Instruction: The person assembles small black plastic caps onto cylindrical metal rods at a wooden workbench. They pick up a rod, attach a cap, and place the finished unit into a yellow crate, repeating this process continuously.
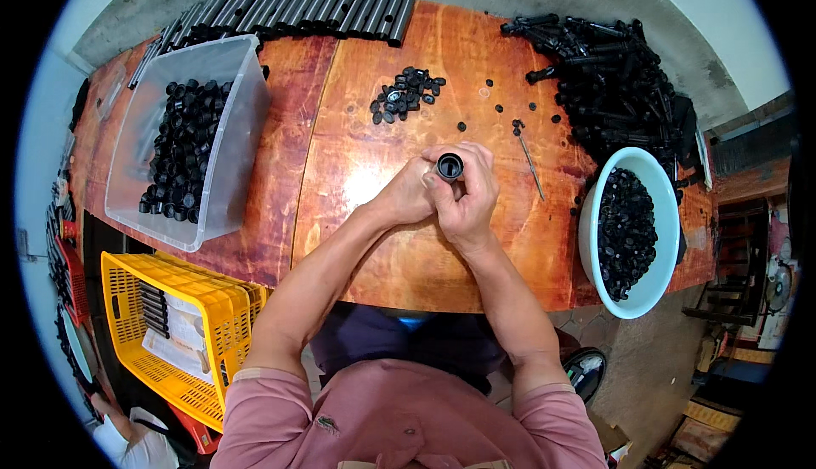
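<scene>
Over the middle of the wooden table, both my hands close round a black tube (450,167). Its round open end faces up toward me, and the rest of it is hidden by my fingers. My left hand (410,190) wraps it from the left. From the right, my right hand (470,201) grips it with the thumb near the rim. Beyond my hands lies a loose pile of small black caps (406,95). A thin metal pick (532,163) rests on the wood to the right of my hands.
At left stands a clear plastic bin (223,142) of black rings. A light blue basin (669,239) full of small black parts sits right. Dark metal tubes (331,5) line the back; a heap of black parts (612,78) lies far right. A yellow crate (234,333) stands below left.
</scene>
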Tool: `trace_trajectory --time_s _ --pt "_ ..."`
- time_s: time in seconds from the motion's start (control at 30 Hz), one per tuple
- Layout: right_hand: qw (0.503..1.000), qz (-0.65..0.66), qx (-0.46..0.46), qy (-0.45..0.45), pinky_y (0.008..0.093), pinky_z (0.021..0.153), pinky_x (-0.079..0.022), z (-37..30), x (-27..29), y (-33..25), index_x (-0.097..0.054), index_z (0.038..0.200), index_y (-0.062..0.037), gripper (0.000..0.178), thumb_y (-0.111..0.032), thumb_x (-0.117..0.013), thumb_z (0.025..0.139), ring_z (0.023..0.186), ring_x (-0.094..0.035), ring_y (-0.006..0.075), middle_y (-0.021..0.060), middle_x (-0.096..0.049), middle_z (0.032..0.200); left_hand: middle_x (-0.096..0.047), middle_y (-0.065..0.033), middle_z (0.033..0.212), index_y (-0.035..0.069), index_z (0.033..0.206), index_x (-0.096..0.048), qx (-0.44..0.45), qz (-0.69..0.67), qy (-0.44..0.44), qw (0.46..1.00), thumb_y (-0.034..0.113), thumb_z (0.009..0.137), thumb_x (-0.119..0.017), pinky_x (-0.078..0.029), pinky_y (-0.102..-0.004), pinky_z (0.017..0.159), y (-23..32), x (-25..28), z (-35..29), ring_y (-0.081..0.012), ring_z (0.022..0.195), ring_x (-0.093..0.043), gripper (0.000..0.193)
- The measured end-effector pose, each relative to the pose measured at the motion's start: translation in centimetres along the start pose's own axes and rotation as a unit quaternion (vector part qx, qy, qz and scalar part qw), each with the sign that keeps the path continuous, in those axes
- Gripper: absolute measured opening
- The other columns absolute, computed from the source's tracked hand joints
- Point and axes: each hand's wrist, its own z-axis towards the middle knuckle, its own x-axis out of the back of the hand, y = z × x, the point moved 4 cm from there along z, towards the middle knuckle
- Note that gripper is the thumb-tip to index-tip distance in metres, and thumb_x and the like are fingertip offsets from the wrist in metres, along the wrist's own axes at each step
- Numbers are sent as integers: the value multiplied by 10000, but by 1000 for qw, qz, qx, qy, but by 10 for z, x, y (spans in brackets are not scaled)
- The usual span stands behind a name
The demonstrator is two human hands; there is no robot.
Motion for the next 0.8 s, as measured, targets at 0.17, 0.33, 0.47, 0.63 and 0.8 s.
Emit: trace_trajectory --time_s 0.17,0.33,0.47,0.63,0.8 --pt "1000 -16 14 3 471 956 -410 -8 0 3 -644 943 -41 286 -304 -727 863 851 -637 296 104 -667 872 -635 -61 819 28 878 -589 -48 14 -7 999 85 832 -664 -509 -334 682 -4 -3 -2 -129 793 -581 105" --pt "999 -33 23 -3 488 977 -410 -8 0 2 -629 905 -46 277 -303 -725 861 838 -638 310 112 -654 851 -607 -26 861 31 896 -569 -20 -38 -21 999 54 836 -674 -500 -312 688 -6 -6 -4 -117 831 -564 124" --pt "998 -41 43 -13 477 967 -443 4 3 2 -637 929 -46 244 -203 -759 788 835 -648 322 134 -663 855 -621 -39 919 17 976 -582 -34 -63 47 996 53 848 -640 -499 -299 744 10 -11 -3 -115 874 -575 146" --pt "974 172 -128 -67 308 770 -532 27 -3 -15 -529 1234 -8 444 -2 -706 827 841 -668 158 86 -691 848 -544 -40 964 32 1052 -520 -84 17 94 992 74 817 -677 -472 -313 795 23 -13 -1 -141 910 -534 285" --pt "912 309 -262 -68 188 549 -338 26 -4 -28 -650 970 -8 71 -21 -656 901 588 -440 11 -50 -557 712 -550 -73 1084 42 1124 -503 6 -45 58 997 57 744 -739 -456 -325 906 38 -21 -20 -184 1053 -530 447"
